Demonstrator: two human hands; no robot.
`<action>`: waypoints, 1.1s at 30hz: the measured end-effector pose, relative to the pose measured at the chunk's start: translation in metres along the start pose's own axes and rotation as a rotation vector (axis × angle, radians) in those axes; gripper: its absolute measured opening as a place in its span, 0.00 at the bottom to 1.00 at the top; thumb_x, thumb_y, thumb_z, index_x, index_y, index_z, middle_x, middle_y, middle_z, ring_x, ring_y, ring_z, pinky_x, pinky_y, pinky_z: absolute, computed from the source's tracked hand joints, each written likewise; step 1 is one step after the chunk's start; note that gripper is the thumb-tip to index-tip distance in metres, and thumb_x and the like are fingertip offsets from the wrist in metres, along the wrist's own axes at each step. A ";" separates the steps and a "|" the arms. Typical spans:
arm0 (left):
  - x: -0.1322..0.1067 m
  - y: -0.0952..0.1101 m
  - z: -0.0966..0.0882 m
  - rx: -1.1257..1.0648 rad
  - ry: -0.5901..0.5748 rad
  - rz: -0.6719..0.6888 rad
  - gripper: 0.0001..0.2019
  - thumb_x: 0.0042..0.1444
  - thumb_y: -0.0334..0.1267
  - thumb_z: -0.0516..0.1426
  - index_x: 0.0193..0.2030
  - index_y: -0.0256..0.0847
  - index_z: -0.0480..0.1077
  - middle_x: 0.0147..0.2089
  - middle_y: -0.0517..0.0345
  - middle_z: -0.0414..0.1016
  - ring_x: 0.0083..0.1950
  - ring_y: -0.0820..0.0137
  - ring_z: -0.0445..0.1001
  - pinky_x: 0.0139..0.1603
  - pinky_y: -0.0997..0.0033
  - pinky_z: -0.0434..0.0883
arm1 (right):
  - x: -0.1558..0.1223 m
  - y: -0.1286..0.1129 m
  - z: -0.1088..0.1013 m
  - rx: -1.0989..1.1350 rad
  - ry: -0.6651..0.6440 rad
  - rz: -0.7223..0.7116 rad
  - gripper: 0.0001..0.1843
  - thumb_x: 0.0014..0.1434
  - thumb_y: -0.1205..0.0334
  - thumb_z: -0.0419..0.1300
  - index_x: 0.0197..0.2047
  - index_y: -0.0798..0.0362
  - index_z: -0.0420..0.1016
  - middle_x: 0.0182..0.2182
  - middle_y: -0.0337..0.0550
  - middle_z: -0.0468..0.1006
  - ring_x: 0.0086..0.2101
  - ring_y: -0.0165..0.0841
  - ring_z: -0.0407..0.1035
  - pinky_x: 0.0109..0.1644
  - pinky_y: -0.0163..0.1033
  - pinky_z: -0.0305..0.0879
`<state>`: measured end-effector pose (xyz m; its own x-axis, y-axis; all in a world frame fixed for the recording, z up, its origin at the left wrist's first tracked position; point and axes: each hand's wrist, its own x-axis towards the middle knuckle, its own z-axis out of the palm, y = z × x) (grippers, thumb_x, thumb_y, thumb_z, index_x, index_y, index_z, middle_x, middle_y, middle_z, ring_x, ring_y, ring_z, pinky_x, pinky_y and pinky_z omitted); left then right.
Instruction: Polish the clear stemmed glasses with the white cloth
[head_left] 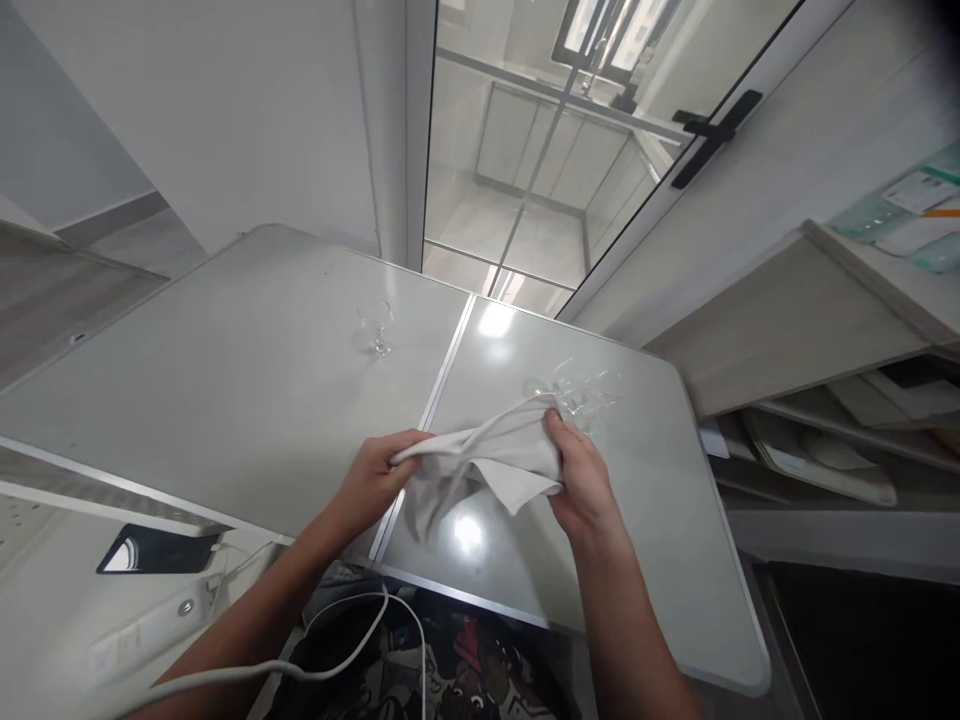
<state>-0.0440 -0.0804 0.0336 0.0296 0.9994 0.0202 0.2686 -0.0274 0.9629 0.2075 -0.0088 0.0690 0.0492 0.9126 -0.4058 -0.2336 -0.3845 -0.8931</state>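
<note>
Closest in, a thin white cable (352,640) loops below both wrists. Then the left hand (371,480) and right hand (581,480): fingers of both are curled tight, pinching a pale grey crumpled cloth (495,460) bunched btwn them, just above the light grey folding table (247,380). Just past the right fingertips sits some clear glassware (574,390), prob on its side, can't tell tbh. Further off, beyond the left fingers, a small clear stemmed glass (376,328) stands upright. Imo keep both pinches firm and the loose cloth end away from the glass nearest the right fingertips.
</note>
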 end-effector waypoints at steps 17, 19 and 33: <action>0.008 -0.028 0.027 -0.009 0.200 -0.144 0.07 0.63 0.40 0.57 0.38 0.41 0.75 0.40 0.58 0.73 0.31 0.74 0.70 0.33 0.74 0.67 | 0.001 0.052 -0.040 -0.312 -0.074 -0.276 0.24 0.59 0.59 0.66 0.59 0.45 0.76 0.36 0.38 0.78 0.33 0.33 0.72 0.42 0.40 0.70; 0.009 -0.034 0.026 0.154 0.229 -0.085 0.12 0.65 0.37 0.53 0.36 0.41 0.78 0.41 0.56 0.72 0.31 0.74 0.68 0.32 0.73 0.66 | 0.004 0.057 -0.045 -0.440 -0.064 -0.324 0.12 0.61 0.60 0.61 0.47 0.49 0.82 0.37 0.41 0.79 0.34 0.34 0.71 0.43 0.41 0.68; -0.020 -0.033 -0.007 0.865 -0.191 0.370 0.23 0.57 0.44 0.67 0.59 0.48 0.73 0.65 0.45 0.70 0.63 0.49 0.69 0.61 0.45 0.67 | -0.010 0.061 -0.052 -1.002 -0.177 -0.674 0.20 0.68 0.64 0.54 0.61 0.48 0.75 0.56 0.51 0.76 0.55 0.46 0.68 0.59 0.53 0.67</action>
<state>-0.0604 -0.0998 0.0037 0.3911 0.9054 0.1651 0.8260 -0.4245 0.3709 0.2431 -0.0481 0.0085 -0.2802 0.9468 0.1582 0.6438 0.3077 -0.7006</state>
